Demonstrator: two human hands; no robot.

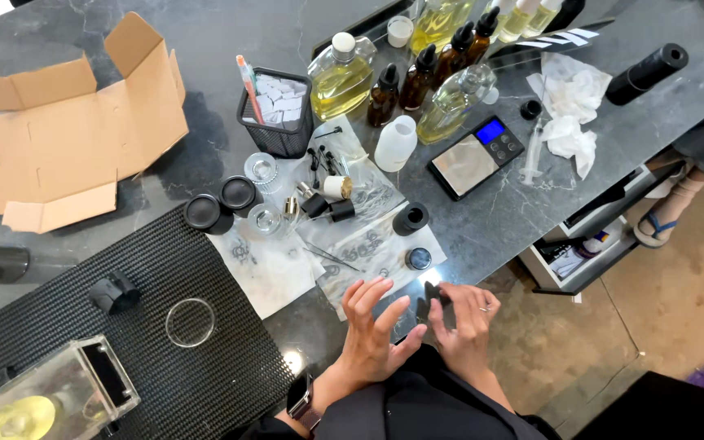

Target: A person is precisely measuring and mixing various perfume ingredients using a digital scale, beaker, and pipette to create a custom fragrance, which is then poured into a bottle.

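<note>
My left hand (375, 326) is raised at the near edge of the dark counter (531, 195), fingers spread, holding nothing; a watch is on its wrist. My right hand (464, 322) is beside it, fingers closed on a small black part (435, 295) pinched between fingertips. Just beyond my hands lie clear plastic bags (368, 244) with a small black-lidded jar (418, 258) and a black cap (410, 218) on them. Tweezers (329, 256) lie on the bags.
Several amber and clear bottles of yellow liquid (341, 77) stand at the back, next to a mesh basket (279, 114), a white bottle (395, 143), a pocket scale (476, 155), a syringe (532, 153) and tissues (568, 114). An open cardboard box (67, 130) lies left. A ribbed black mat (165, 310) carries a glass ring (190, 323).
</note>
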